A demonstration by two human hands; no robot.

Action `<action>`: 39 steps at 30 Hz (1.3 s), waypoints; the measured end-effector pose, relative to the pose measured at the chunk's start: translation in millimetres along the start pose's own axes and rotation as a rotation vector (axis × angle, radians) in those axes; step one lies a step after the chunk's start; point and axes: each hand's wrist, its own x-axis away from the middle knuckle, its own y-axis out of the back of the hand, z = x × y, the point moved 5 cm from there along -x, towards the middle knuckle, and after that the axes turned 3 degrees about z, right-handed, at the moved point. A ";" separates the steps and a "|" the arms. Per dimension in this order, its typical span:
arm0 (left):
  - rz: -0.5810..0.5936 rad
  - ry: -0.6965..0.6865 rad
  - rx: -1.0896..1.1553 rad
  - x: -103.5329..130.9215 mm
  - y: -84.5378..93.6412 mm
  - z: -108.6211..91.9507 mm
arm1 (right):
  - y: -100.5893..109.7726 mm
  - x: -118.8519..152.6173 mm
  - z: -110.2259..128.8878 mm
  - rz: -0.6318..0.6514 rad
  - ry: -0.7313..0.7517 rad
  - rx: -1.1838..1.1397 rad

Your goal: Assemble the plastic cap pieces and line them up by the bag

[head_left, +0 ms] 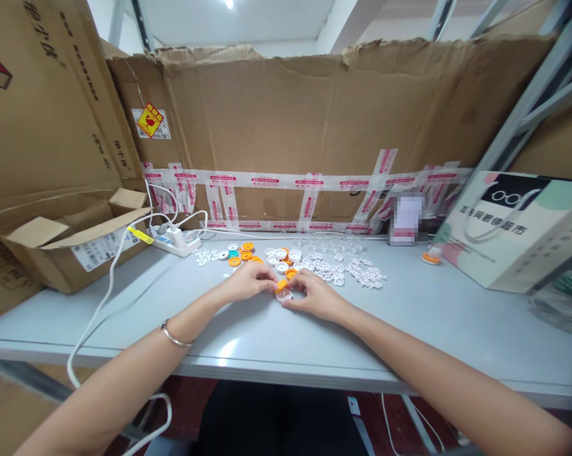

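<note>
My left hand (254, 280) is closed, pinching a small orange round plastic part (281, 286) at the middle of the table. Just below that part is a whitish, see-through round piece (284, 295), with my right hand (314, 294) closed around its right side. Fingers partly cover both pieces, so I cannot tell whether they are joined. Beyond my hands lie white round caps (281, 267), orange round caps (234, 261) and a teal one (233, 253). Small white plastic pieces (366, 273) are heaped to the right, and more white bits (206, 256) lie to the left.
Clear plastic pieces (330, 245) lie along the back. A power strip (176, 242) with white cables and an open cardboard box (71, 234) are at left. At right stand a phone-like object (407, 220), an orange-and-white assembled piece (431, 258) and a printed paper bag (508, 234).
</note>
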 end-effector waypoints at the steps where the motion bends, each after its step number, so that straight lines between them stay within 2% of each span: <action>1: -0.006 -0.009 -0.030 0.5 0.0 -2.2 | -0.2 -0.2 -0.4 -0.003 -0.002 -0.002; 7: -0.011 -0.081 -0.184 5.2 -2.9 -15.6 | -2.3 -1.7 -4.6 -0.005 -0.018 -0.002; 15: 0.014 -0.258 -0.368 11.8 -13.8 -29.8 | -5.3 -3.9 -8.5 -0.021 0.020 0.002; 23: 0.087 -0.368 -0.512 11.8 -22.2 -32.0 | -4.8 -3.5 -8.2 -0.004 0.069 0.011; 31: 0.145 -0.415 -0.652 9.0 -28.2 -35.9 | -4.9 -4.2 -9.2 0.005 0.086 0.021; 39: 0.169 -0.440 -0.740 5.7 -33.5 -31.2 | -5.1 -4.0 -9.0 -0.021 0.087 0.017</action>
